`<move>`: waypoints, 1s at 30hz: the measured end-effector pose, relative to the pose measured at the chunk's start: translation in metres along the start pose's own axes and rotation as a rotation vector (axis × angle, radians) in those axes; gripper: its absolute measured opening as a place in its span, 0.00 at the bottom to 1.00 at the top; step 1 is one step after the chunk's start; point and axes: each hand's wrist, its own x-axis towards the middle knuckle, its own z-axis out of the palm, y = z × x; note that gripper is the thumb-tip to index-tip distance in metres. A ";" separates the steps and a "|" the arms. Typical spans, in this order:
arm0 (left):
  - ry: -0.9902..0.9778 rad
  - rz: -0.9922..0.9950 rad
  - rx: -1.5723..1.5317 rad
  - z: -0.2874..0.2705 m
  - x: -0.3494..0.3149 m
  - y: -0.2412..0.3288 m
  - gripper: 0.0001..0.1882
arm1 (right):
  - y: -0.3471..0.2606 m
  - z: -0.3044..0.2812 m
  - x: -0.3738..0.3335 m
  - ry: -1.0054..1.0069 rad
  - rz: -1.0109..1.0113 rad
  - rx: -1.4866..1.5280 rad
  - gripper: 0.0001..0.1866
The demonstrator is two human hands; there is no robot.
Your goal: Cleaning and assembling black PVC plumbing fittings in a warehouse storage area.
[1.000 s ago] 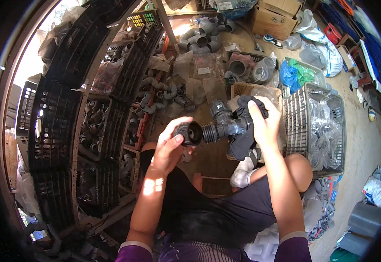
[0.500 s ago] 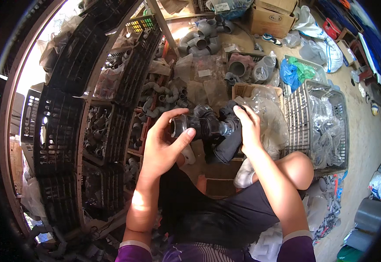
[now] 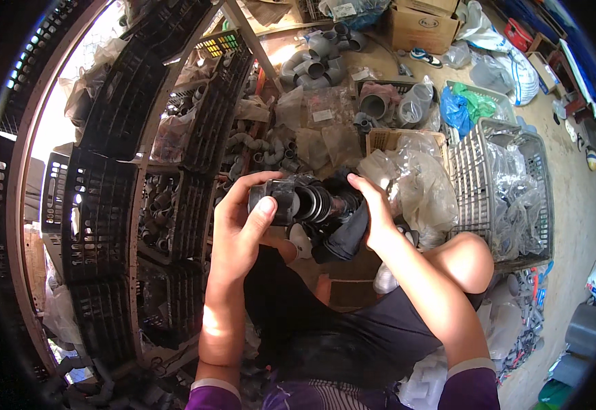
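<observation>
My left hand (image 3: 238,222) is closed round a black ring-shaped pipe nut (image 3: 273,201), thumb on its near side. Right beside it is the open threaded end of a black plastic pipe fitting (image 3: 317,203); the nut looks drawn off the thread, though whether they still touch is hard to see. My right hand (image 3: 380,213) grips the fitting's other end through a black cloth (image 3: 342,239), which hangs down below it. The cloth and shadow hide most of that end. Both hands are above my lap.
Black crates (image 3: 103,212) of fittings fill a rack at my left. Grey elbow pipes (image 3: 315,65) lie ahead. To the right stand a grey crate (image 3: 456,181) with clear plastic bags and a tan crate (image 3: 380,141). A cardboard box (image 3: 424,31) is at the back.
My left hand has moved left with the nut, which has come away from the fitting and bares its thread. The right hand has shifted slightly left and down with the cloth.
</observation>
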 end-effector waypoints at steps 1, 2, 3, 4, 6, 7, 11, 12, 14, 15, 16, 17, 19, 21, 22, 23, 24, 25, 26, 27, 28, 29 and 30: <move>-0.002 0.000 0.000 -0.001 0.001 -0.002 0.20 | 0.000 -0.002 0.001 -0.014 0.016 0.003 0.13; 0.001 0.017 0.040 -0.005 0.000 -0.006 0.20 | 0.000 -0.001 0.000 -0.033 0.036 0.006 0.15; 0.003 0.033 0.079 -0.007 0.000 -0.008 0.20 | 0.000 0.001 0.000 -0.036 0.037 0.007 0.15; 0.006 0.034 0.081 -0.008 0.001 -0.008 0.20 | 0.000 0.003 -0.001 -0.051 0.061 0.043 0.15; 0.047 0.044 0.107 -0.007 0.002 -0.010 0.20 | -0.002 0.006 -0.005 -0.060 0.086 0.078 0.14; 0.048 0.044 0.107 -0.006 0.001 -0.010 0.20 | -0.004 0.008 -0.007 -0.062 0.084 0.089 0.14; 0.048 0.002 0.024 -0.003 0.002 -0.010 0.20 | -0.005 0.007 -0.008 -0.061 0.089 0.090 0.15; 0.060 -0.007 0.027 -0.003 0.002 -0.012 0.24 | -0.004 0.008 -0.008 -0.064 0.090 0.088 0.15; 0.065 0.004 0.044 -0.004 0.002 -0.016 0.27 | -0.004 0.009 -0.010 -0.072 0.083 0.105 0.12; 0.065 0.004 0.043 -0.005 0.002 -0.016 0.27 | -0.003 0.007 -0.008 -0.072 0.082 0.104 0.12; 0.066 0.005 0.086 -0.005 0.002 -0.014 0.25 | -0.001 0.004 -0.005 -0.060 0.041 0.068 0.12; 0.067 0.004 0.128 -0.006 0.002 -0.013 0.23 | 0.000 0.004 -0.004 -0.047 0.001 0.031 0.13; 0.092 -0.023 0.059 -0.004 0.001 -0.010 0.17 | 0.002 0.003 -0.004 -0.020 -0.031 -0.010 0.13; 0.074 0.087 0.198 -0.004 0.000 -0.011 0.16 | 0.004 0.004 -0.004 0.005 -0.062 -0.049 0.13; 0.074 0.062 0.213 -0.006 -0.002 -0.011 0.17 | 0.005 0.005 -0.004 0.036 -0.093 -0.104 0.14; 0.075 0.061 0.216 -0.006 -0.002 -0.012 0.17 | 0.005 0.006 -0.004 0.065 -0.122 -0.159 0.14; 0.083 0.079 0.232 -0.007 -0.001 -0.013 0.17 | 0.005 0.008 -0.004 0.064 -0.121 -0.156 0.14; 0.090 0.097 0.250 -0.007 0.000 -0.014 0.17 | 0.004 0.009 -0.006 0.063 -0.136 -0.134 0.13; 0.090 0.096 0.258 -0.009 0.001 -0.015 0.17 | 0.003 0.012 -0.008 0.060 -0.150 -0.109 0.13; 0.081 0.049 0.157 -0.011 0.003 -0.016 0.18 | 0.001 0.014 -0.010 0.046 -0.145 -0.092 0.11; 0.071 0.001 0.057 -0.014 0.004 -0.018 0.19 | 0.001 0.011 -0.008 0.041 -0.160 -0.094 0.11; 0.052 0.034 0.064 -0.015 0.007 -0.023 0.21 | 0.000 0.009 -0.007 0.043 -0.177 -0.094 0.11; 0.057 -0.002 0.012 -0.016 0.007 -0.024 0.22 | -0.001 0.008 -0.005 0.056 -0.203 -0.119 0.10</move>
